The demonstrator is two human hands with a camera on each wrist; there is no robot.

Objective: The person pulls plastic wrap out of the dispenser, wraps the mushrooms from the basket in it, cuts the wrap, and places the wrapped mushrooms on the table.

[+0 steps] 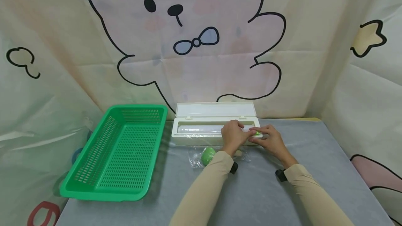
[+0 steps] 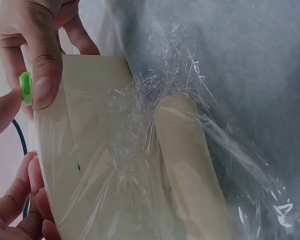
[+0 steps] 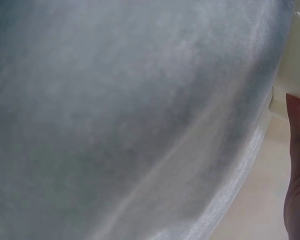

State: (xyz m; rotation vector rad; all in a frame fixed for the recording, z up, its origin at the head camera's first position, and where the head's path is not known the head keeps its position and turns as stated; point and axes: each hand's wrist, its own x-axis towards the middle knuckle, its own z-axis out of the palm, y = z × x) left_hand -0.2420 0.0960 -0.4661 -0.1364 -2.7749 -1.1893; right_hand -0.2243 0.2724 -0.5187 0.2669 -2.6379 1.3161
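A white cling film dispenser box (image 1: 213, 139) stands at the back of the table, its lid (image 1: 216, 109) raised and a film roll (image 1: 201, 129) inside. Near its right end, my right hand (image 1: 271, 140) pinches the green slide cutter (image 2: 26, 89) at the front rim. Close beside it, my left hand (image 1: 233, 137) has its thumb against the cutter, with the other fingers bent at the rim. Clear cling film (image 2: 135, 125) spreads from the box over a pale, round-ended rod (image 2: 185, 155) and a green rounded thing (image 1: 208, 156). My left wrist hides whether those two join.
A green perforated basket (image 1: 125, 149) stands on the left of the grey table (image 1: 251, 198). Behind the box hangs a cloth backdrop (image 1: 220, 72) printed with a cartoon bear.
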